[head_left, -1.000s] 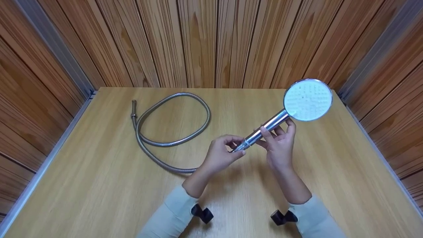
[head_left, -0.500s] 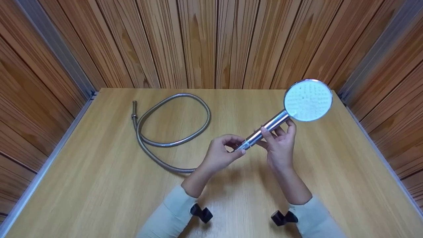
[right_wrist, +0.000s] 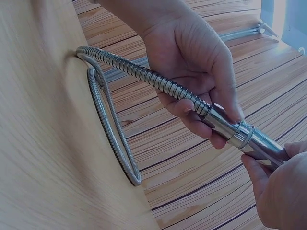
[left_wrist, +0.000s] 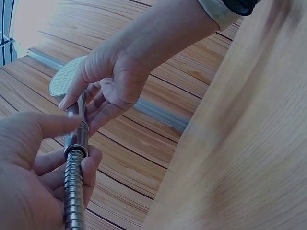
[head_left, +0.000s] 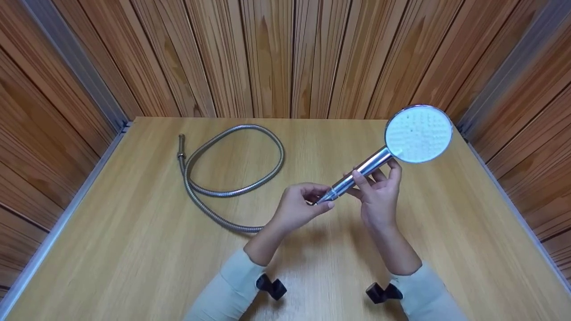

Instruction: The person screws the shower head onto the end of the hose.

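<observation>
A chrome shower head (head_left: 418, 133) with a round, pale nozzle face is held above the table, tilted up to the right. My right hand (head_left: 380, 203) holds its handle (head_left: 371, 164) around the middle. At the lower end of the handle, the fingers and thumb of my left hand (head_left: 299, 207) pinch the smooth metal end nut (right_wrist: 224, 125) of a ribbed metal shower hose (left_wrist: 74, 191). In the right wrist view the nut sits against the handle's base in line with it; how far it is screwed on I cannot tell.
The rest of the shower hose (head_left: 238, 195) lies looped on the wooden table (head_left: 134, 249), left of the hands, its free end (head_left: 181, 145) toward the back left. Wood-panelled walls (head_left: 267, 58) with grey corner strips enclose the table at the back and sides.
The shower head's face has shifted very slightly right. My left fingers and thumb have moved a little on the nut; my right hand keeps its hold on the handle.
</observation>
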`<state>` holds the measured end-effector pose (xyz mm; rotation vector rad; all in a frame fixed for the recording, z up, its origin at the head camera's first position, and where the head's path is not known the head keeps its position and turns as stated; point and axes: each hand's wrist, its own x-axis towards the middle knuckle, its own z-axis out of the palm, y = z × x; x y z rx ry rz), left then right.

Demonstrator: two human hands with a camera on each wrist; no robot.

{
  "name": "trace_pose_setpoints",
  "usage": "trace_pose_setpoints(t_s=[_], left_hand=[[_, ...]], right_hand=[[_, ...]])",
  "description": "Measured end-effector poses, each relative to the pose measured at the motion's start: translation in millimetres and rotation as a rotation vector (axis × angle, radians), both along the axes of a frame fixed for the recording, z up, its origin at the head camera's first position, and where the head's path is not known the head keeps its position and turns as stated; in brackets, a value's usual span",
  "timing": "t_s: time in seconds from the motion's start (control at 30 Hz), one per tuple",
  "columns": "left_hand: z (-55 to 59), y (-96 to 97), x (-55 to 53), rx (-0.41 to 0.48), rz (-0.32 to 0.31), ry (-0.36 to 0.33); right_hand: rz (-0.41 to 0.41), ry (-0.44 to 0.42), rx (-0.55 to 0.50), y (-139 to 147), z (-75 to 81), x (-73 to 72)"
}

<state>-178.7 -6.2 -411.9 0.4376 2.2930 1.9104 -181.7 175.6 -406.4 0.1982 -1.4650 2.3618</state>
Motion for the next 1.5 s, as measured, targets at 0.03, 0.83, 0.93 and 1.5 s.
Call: trace_pose_setpoints(t_s=[0.03, 0.83, 0.93, 1.5], left_hand=[[0.5, -0.4, 0.1, 0.012, -0.005, -0.006], [1.5, -2.5, 0.4, -0.039, -0.013, 0.010], [1.0, -3.2, 0.3, -0.009, -0.029, 0.014], [-2.9, -2.8, -0.4, -0.028, 0.028, 0.089]], right_hand=[[0.000, 0.000, -0.004, 0.2, -0.2, -0.2], [-0.003, -0.010, -0.022, -2.0, 0.8, 1.6], [-0.005, -0.017, -0.033, -1.5, 0.1, 1.0], [0.008, 0.003, -0.010, -2.2, -0.4, 3.0]])
